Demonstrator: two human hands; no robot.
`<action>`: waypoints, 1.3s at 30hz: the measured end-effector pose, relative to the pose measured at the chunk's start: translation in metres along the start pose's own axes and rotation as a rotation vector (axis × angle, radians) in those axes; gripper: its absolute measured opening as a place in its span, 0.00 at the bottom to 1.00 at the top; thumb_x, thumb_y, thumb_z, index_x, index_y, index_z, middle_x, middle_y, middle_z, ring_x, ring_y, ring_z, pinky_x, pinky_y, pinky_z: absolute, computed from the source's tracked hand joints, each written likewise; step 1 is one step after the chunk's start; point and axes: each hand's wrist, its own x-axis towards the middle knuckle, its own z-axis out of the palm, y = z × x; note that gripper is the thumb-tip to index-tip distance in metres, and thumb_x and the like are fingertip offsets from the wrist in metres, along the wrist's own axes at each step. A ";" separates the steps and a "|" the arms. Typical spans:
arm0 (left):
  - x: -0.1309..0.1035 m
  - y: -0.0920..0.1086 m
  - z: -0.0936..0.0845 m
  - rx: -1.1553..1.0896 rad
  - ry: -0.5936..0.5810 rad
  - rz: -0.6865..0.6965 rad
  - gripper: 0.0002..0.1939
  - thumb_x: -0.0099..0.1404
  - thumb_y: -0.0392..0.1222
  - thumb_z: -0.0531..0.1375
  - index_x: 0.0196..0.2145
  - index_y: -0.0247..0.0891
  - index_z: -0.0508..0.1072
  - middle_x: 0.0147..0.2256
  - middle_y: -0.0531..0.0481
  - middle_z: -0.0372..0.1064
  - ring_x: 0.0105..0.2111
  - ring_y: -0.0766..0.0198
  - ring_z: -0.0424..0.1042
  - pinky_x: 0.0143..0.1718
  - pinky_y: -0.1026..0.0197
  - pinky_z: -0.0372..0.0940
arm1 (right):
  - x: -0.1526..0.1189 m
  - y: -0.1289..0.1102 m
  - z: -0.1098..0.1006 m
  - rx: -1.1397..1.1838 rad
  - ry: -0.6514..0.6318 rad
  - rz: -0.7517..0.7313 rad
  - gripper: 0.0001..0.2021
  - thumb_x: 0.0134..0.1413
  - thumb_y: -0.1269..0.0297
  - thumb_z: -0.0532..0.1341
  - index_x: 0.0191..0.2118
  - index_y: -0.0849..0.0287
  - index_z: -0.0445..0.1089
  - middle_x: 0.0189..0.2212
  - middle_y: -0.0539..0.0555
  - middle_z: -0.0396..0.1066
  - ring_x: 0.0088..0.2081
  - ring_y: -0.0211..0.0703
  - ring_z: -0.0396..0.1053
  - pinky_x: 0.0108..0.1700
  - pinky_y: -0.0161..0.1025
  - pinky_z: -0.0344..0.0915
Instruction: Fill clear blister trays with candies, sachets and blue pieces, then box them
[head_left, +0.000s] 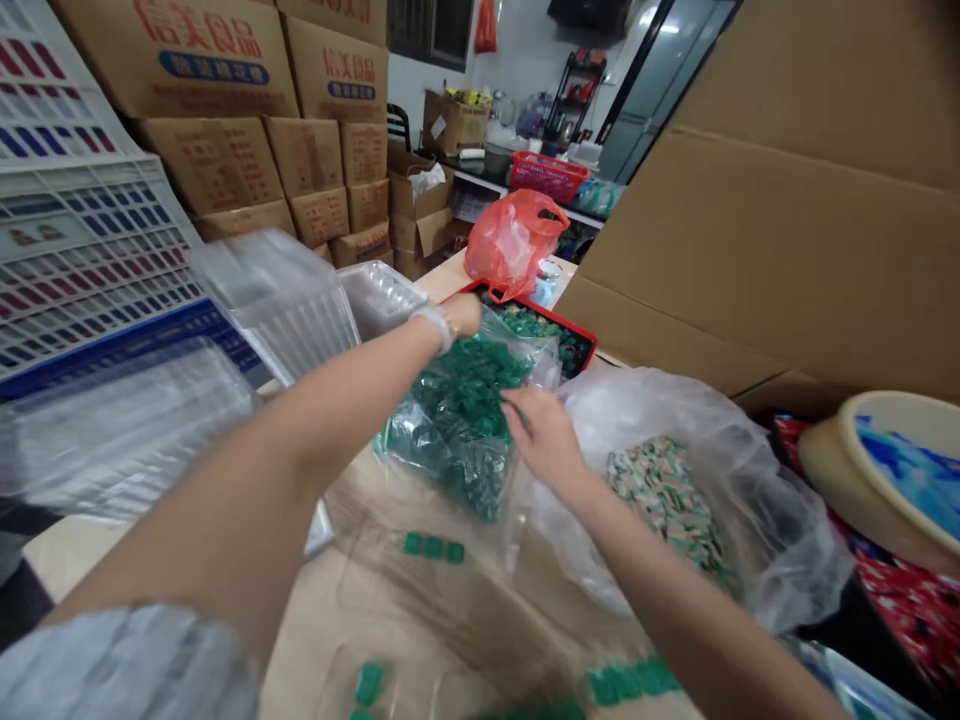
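Observation:
A clear plastic bag of small green wrapped pieces lies on the table in front of me. My left hand is closed at the bag's far edge and appears to grip the plastic; its fingertips are hidden. At the bag's right side is my right hand, thumb and fingers drawn together against the green pieces. What they pinch is too small to make out. Nearer to me, a short row of green pieces rests on the table, with more green pieces at the bottom edge.
Behind the bag stands a red-rimmed tray of green pieces, beside a red plastic bag. Clear plastic trays are stacked left. On the right are a bag of striped pieces, a cream tub and a cardboard flap.

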 end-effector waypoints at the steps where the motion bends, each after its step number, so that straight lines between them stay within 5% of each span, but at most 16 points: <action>1: -0.011 -0.015 0.004 0.047 -0.053 -0.022 0.04 0.42 0.31 0.60 0.22 0.31 0.72 0.22 0.46 0.68 0.31 0.57 0.67 0.36 0.61 0.59 | 0.018 0.010 0.007 0.010 -0.037 0.010 0.12 0.55 0.69 0.50 0.40 0.63 0.69 0.34 0.57 0.68 0.39 0.42 0.63 0.44 0.40 0.60; 3: -0.035 -0.041 0.012 0.170 -0.118 -0.053 0.09 0.43 0.33 0.61 0.27 0.30 0.73 0.27 0.44 0.69 0.33 0.56 0.67 0.37 0.60 0.59 | 0.052 0.025 0.027 0.003 -0.141 0.047 0.12 0.54 0.71 0.52 0.41 0.63 0.69 0.37 0.57 0.68 0.40 0.41 0.63 0.45 0.38 0.60; 7: -0.066 -0.062 0.025 0.240 -0.015 -0.004 0.10 0.52 0.34 0.55 0.34 0.32 0.71 0.32 0.44 0.69 0.34 0.59 0.67 0.38 0.61 0.59 | 0.090 0.039 0.065 -0.064 -0.337 0.126 0.10 0.47 0.71 0.58 0.38 0.61 0.71 0.37 0.57 0.68 0.41 0.45 0.63 0.44 0.41 0.60; 12: -0.081 -0.043 0.014 -0.321 0.185 -0.131 0.04 0.50 0.35 0.58 0.26 0.32 0.69 0.22 0.50 0.65 0.25 0.67 0.64 0.33 0.63 0.60 | 0.089 0.045 0.063 0.259 -0.248 0.253 0.08 0.46 0.73 0.57 0.35 0.63 0.71 0.30 0.52 0.69 0.33 0.37 0.65 0.40 0.37 0.62; 16: -0.125 -0.022 -0.006 -1.039 0.093 -0.427 0.03 0.51 0.33 0.59 0.23 0.31 0.67 0.20 0.53 0.63 0.21 0.72 0.63 0.29 0.65 0.61 | 0.071 0.026 0.034 0.571 -0.244 0.391 0.10 0.48 0.71 0.54 0.37 0.62 0.69 0.25 0.48 0.68 0.28 0.35 0.66 0.34 0.35 0.64; 22: -0.255 -0.011 -0.021 -1.449 0.131 -0.591 0.02 0.51 0.33 0.61 0.26 0.33 0.71 0.27 0.52 0.68 0.28 0.71 0.67 0.36 0.66 0.64 | -0.023 -0.057 0.011 0.506 -0.418 0.110 0.13 0.50 0.72 0.54 0.41 0.57 0.69 0.32 0.52 0.66 0.33 0.36 0.66 0.36 0.35 0.64; 25: -0.315 -0.010 -0.009 -1.483 0.195 -0.770 0.06 0.47 0.33 0.64 0.27 0.33 0.73 0.29 0.51 0.69 0.30 0.69 0.68 0.36 0.66 0.65 | -0.066 -0.097 0.021 0.412 -0.525 0.074 0.11 0.49 0.73 0.56 0.41 0.60 0.68 0.33 0.53 0.66 0.32 0.36 0.65 0.35 0.34 0.63; 28: -0.349 -0.011 0.016 -1.422 0.250 -0.887 0.11 0.42 0.34 0.66 0.28 0.34 0.72 0.27 0.52 0.69 0.27 0.70 0.68 0.32 0.66 0.64 | -0.080 -0.119 0.039 0.203 -0.560 0.033 0.06 0.51 0.71 0.57 0.36 0.62 0.68 0.33 0.55 0.68 0.34 0.38 0.65 0.36 0.35 0.61; 34: -0.362 -0.019 0.053 -1.173 0.246 -0.812 0.11 0.45 0.43 0.63 0.23 0.32 0.69 0.21 0.54 0.65 0.21 0.71 0.64 0.26 0.66 0.60 | -0.080 -0.123 0.066 -0.116 -0.564 -0.205 0.09 0.54 0.64 0.55 0.32 0.62 0.69 0.31 0.57 0.69 0.36 0.44 0.64 0.40 0.39 0.57; 39: -0.363 -0.023 0.057 -1.097 0.237 -0.777 0.13 0.50 0.47 0.59 0.22 0.33 0.68 0.19 0.53 0.64 0.21 0.69 0.64 0.26 0.65 0.60 | -0.090 -0.117 0.070 -0.189 -0.512 -0.140 0.12 0.53 0.58 0.55 0.29 0.62 0.69 0.28 0.58 0.69 0.34 0.45 0.64 0.37 0.40 0.57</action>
